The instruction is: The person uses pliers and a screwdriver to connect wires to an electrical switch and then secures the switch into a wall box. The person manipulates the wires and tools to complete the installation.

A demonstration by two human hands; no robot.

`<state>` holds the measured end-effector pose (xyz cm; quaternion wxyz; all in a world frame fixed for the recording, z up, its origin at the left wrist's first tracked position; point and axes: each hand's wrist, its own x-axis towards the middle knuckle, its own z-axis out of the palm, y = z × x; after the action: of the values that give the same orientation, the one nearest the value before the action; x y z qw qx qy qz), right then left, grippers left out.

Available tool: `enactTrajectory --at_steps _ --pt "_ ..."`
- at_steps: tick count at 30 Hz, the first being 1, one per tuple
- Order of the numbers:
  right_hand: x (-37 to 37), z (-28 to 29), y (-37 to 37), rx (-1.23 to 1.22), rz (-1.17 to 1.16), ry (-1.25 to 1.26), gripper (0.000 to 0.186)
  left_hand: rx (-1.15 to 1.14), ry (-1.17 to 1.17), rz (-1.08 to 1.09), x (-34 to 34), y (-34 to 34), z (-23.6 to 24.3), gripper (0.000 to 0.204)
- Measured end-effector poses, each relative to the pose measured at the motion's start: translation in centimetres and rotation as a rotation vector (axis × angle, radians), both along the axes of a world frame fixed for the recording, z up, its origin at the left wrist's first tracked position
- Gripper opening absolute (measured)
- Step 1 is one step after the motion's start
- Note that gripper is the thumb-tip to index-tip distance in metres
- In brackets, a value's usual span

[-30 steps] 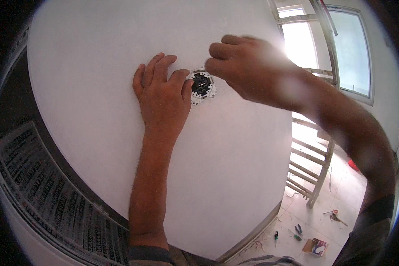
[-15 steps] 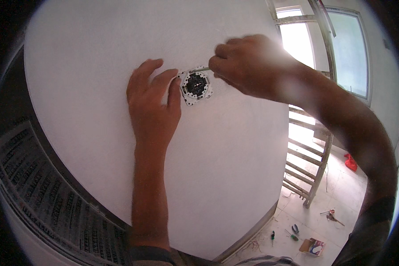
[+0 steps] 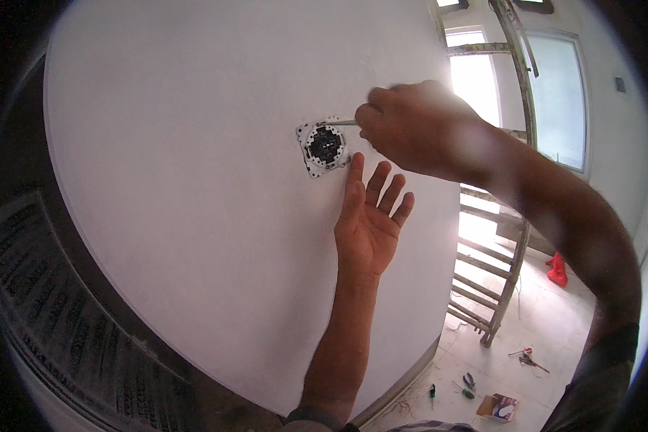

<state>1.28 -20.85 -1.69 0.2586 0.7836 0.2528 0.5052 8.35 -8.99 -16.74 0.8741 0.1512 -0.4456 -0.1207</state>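
A socket insert (image 3: 325,147) with a black round middle and a white square frame sits on the white wall. My right hand (image 3: 421,126) is closed around a screwdriver (image 3: 342,123), its handle hidden in the fist. The thin shaft points left, and its tip meets the top edge of the frame. Below and to the right of the insert, my left hand (image 3: 371,230) is open, palm up and fingers spread. Its raised fingertip is close to the frame's lower right corner; whether they touch I cannot tell.
A wooden ladder (image 3: 486,252) leans at the right, before a bright doorway and a window (image 3: 554,101). On the tiled floor lie pliers (image 3: 469,380), screwdrivers (image 3: 433,392), a small box (image 3: 498,407) and a red bag (image 3: 556,270). A dark slatted panel (image 3: 72,309) borders the lower left.
My left hand has moved from the insert's left side to its lower right and turned palm up. My right hand keeps the screwdriver at the frame's top edge.
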Motion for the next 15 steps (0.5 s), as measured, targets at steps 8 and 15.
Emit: enactTrajectory --at_steps 8,15 --pt "-0.4 0.9 1.9 0.501 0.073 0.344 0.024 -0.261 0.021 -0.312 1.9 -1.8 -0.4 0.050" --pt "0.3 1.0 1.6 0.327 -0.080 0.317 0.021 -0.311 0.036 -0.345 2.5 -3.5 -0.5 0.053"
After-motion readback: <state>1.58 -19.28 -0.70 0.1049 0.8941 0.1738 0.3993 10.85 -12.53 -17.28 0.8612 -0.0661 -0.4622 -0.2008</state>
